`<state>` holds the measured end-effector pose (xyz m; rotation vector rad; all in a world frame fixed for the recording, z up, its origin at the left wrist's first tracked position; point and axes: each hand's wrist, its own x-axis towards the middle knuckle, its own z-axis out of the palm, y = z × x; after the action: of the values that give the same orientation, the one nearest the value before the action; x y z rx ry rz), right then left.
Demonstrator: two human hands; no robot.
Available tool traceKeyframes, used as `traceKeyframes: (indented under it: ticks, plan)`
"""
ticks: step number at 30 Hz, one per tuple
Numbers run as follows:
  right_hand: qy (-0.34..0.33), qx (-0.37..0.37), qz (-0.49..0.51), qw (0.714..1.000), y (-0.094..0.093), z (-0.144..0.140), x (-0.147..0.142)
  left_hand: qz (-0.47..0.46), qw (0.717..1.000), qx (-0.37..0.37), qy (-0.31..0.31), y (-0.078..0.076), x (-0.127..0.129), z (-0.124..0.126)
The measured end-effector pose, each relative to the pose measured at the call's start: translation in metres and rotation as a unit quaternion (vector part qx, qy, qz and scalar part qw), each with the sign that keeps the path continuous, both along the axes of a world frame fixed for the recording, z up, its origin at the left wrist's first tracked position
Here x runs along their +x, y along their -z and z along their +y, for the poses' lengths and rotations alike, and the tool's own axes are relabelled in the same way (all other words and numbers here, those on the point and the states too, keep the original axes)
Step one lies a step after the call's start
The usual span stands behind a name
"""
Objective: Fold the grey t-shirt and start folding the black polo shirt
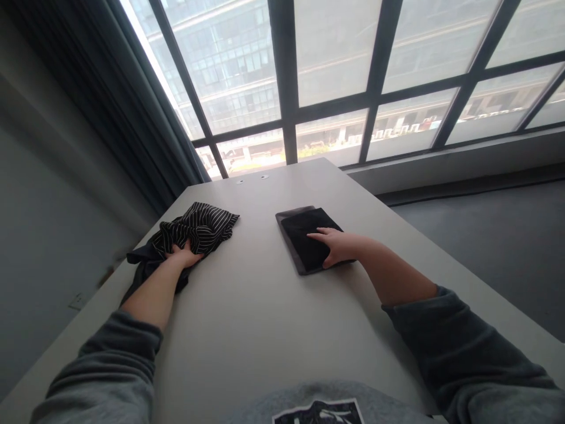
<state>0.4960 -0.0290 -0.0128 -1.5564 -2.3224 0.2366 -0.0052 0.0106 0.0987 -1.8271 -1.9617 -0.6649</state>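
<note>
The left hand (185, 256) grips the striped cloth (198, 227) at the table's (256, 318) left, fingers bunching it. The right hand (338, 246) lies flat, fingers spread narrowly, pinning the folded black cloth (304, 235) at centre.

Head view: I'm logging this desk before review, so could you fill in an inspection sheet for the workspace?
Surface: pale table, mostly bare, two small round marks near the far edge.
Job's things: crumpled black striped cloth at left; folded black cloth lying on a folded grey cloth at centre.
Clutter: nothing seen.
Hands: left hand grips the striped cloth; right hand rests flat on the folded black cloth.
Cables: nothing seen.
Surroundings: large window with dark frames beyond the table, dark curtain at left, grey floor at right.
</note>
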Motion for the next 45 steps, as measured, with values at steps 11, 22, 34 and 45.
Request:
traceKeyframes:
  ticks: [11, 22, 34, 45]
  plan:
    - [-0.018, 0.016, 0.028, 0.999, 0.009, 0.014, 0.019, 0.020, 0.992, -0.020, -0.121, 0.095, -0.036, -0.066]
    - [0.065, 0.187, 0.135, 0.971, -0.035, -0.031, -0.016, 0.016, 0.953, 0.071, 0.295, 0.128, 0.112, -0.117]
    - [-0.062, -0.092, 0.625, 0.773, -0.034, -0.064, -0.087, -0.058, 0.925, 0.117, 0.356, 0.148, 0.170, -0.117]
    - [-0.032, 0.202, 0.447, 0.871, -0.031, -0.081, -0.088, -0.236, 0.898, 0.037, 0.369, 0.137, 0.154, -0.113]
